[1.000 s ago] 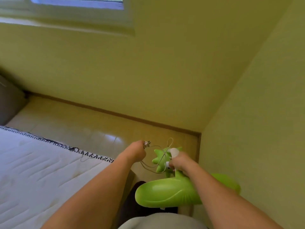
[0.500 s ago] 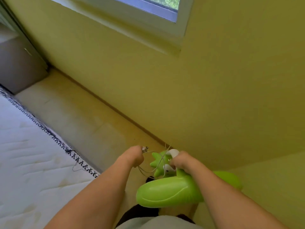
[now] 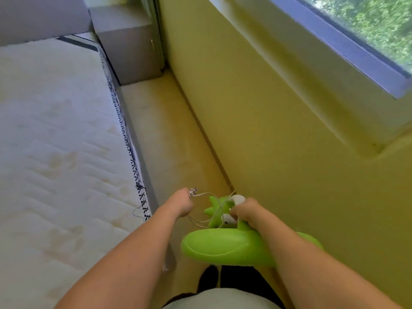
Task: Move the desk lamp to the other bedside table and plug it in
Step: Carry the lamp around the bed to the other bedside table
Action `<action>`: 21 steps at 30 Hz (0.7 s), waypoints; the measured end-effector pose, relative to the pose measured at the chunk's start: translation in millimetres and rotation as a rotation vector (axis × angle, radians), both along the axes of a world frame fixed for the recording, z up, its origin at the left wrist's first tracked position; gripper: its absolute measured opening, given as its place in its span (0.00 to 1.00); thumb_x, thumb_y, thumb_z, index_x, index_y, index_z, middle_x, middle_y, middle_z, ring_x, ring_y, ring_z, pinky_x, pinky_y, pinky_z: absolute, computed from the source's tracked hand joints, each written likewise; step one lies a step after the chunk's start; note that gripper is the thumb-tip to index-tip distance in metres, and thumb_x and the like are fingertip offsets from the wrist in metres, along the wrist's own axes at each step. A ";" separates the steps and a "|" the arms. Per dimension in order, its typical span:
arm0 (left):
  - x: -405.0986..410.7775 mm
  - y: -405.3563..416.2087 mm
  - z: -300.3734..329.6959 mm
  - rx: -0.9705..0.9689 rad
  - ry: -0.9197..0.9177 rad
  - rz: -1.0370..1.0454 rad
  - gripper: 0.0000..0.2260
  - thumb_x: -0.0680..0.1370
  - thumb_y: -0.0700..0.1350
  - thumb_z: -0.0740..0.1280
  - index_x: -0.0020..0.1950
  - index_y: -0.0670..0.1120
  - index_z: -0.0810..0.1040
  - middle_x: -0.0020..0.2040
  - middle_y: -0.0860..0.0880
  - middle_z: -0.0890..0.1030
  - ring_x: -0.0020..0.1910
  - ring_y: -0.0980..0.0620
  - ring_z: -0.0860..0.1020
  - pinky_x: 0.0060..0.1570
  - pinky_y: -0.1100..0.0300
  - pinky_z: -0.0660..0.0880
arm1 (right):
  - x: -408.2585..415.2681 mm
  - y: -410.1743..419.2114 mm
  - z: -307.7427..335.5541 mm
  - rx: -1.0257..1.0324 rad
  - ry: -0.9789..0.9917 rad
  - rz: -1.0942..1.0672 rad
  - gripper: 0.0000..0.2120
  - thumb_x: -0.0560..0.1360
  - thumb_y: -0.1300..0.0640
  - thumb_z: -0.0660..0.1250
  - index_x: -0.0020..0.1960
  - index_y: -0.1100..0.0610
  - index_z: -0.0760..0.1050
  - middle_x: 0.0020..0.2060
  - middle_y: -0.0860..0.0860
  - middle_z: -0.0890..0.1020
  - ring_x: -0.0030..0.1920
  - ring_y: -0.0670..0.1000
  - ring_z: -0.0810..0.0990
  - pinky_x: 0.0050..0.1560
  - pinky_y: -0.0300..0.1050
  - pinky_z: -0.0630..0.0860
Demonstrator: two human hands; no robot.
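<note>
The right hand (image 3: 246, 211) grips the green lamp (image 3: 225, 244); the left hand (image 3: 181, 202) pinches its cord (image 3: 206, 195). The grey bedside table (image 3: 131, 47) lies far ahead, down the aisle beside the bed (image 3: 55, 141).

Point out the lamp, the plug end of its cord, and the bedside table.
lamp (image 3: 223, 246), head view, on its wide green base
plug (image 3: 193, 192), head view, on the prongs by the left fist
bedside table (image 3: 131, 50), head view, on its grey front face

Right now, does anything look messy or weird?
The mattress is bare, with yellowish stains, and a loose thread dangles off its edge trim. The lamp cord hangs in loose loops between both hands.
</note>
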State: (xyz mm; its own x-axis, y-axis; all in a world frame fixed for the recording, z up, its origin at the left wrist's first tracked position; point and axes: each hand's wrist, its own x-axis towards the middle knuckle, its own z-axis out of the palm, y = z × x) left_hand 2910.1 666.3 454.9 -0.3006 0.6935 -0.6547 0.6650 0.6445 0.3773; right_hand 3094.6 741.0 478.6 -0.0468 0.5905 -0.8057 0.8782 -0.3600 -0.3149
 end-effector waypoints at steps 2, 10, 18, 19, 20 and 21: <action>-19.4 17.9 -1.1 -0.007 0.019 0.068 0.14 0.76 0.36 0.57 0.60 0.40 0.73 0.56 0.36 0.78 0.54 0.38 0.78 0.46 0.53 0.73 | -23.9 31.1 -4.5 -0.031 0.012 0.051 0.16 0.67 0.63 0.67 0.53 0.62 0.70 0.41 0.57 0.77 0.38 0.54 0.77 0.36 0.44 0.76; -86.2 115.7 19.9 -0.022 0.119 0.200 0.16 0.77 0.38 0.57 0.63 0.44 0.73 0.60 0.39 0.78 0.56 0.41 0.77 0.46 0.57 0.69 | -129.1 155.9 5.9 -0.022 0.069 0.389 0.15 0.65 0.62 0.66 0.50 0.60 0.67 0.36 0.54 0.72 0.38 0.53 0.76 0.38 0.44 0.75; -148.3 181.3 27.8 0.004 0.113 0.353 0.17 0.76 0.38 0.57 0.64 0.46 0.71 0.59 0.39 0.78 0.56 0.41 0.77 0.46 0.58 0.68 | -208.1 246.6 14.2 0.034 0.101 0.437 0.10 0.68 0.62 0.67 0.44 0.59 0.66 0.35 0.53 0.72 0.34 0.50 0.74 0.35 0.42 0.75; -156.4 187.2 25.5 -0.006 0.110 0.357 0.17 0.76 0.38 0.57 0.64 0.46 0.71 0.59 0.40 0.78 0.56 0.41 0.77 0.45 0.58 0.68 | -217.6 257.8 15.1 0.026 0.097 0.453 0.10 0.68 0.63 0.67 0.43 0.59 0.66 0.35 0.53 0.72 0.36 0.51 0.75 0.36 0.42 0.75; -165.9 195.2 22.3 -0.017 0.106 0.361 0.17 0.76 0.38 0.57 0.64 0.46 0.71 0.59 0.40 0.78 0.55 0.41 0.77 0.45 0.58 0.68 | -228.8 270.4 15.7 0.011 0.094 0.484 0.08 0.68 0.63 0.67 0.41 0.59 0.67 0.34 0.53 0.72 0.38 0.53 0.76 0.40 0.44 0.76; -175.5 203.6 19.2 -0.026 0.099 0.364 0.17 0.76 0.38 0.57 0.64 0.46 0.71 0.58 0.40 0.78 0.54 0.41 0.77 0.44 0.58 0.68 | -239.3 282.2 14.7 -0.002 0.097 0.502 0.08 0.67 0.63 0.68 0.39 0.59 0.68 0.33 0.52 0.72 0.41 0.54 0.76 0.43 0.45 0.76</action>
State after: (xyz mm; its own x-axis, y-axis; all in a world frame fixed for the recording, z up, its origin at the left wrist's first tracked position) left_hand 2734.6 869.9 474.1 -0.5866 0.5134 -0.6263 0.4232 0.8537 0.3035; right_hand 2855.4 1023.2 493.3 -0.3991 0.4742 -0.7848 0.9097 0.0977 -0.4036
